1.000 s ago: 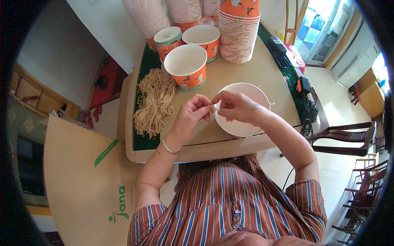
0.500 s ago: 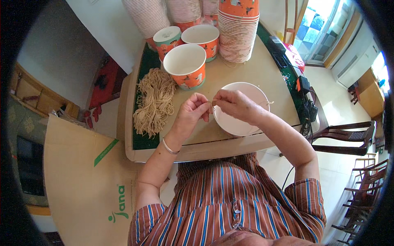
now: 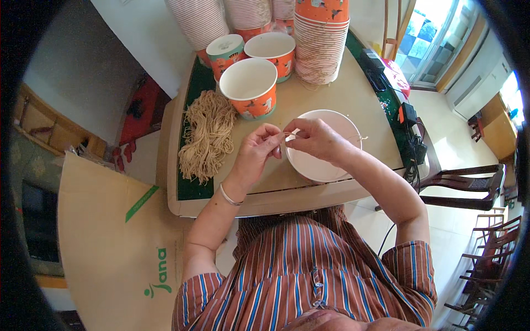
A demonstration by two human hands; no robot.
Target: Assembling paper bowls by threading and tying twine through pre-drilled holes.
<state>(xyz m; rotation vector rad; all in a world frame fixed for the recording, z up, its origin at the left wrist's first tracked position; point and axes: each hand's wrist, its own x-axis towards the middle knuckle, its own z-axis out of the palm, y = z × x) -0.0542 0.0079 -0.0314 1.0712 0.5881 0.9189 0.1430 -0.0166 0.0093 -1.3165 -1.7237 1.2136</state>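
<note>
Since the last frame, only the right hand's [image 3: 317,140] fingertips have re-angled. Both it and the left hand [image 3: 258,148] pinch thin pale cord [image 3: 285,133] at the left rim of the white-lined tub [image 3: 312,170]. Looks like mid-knotting; next needs firm opposed pinches. Tub's upright, a cord end poking out right.

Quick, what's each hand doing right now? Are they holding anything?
Left hand: closed, fingertips pinching a thin string.
Right hand: closed too, fingertips pinching the string.
</note>
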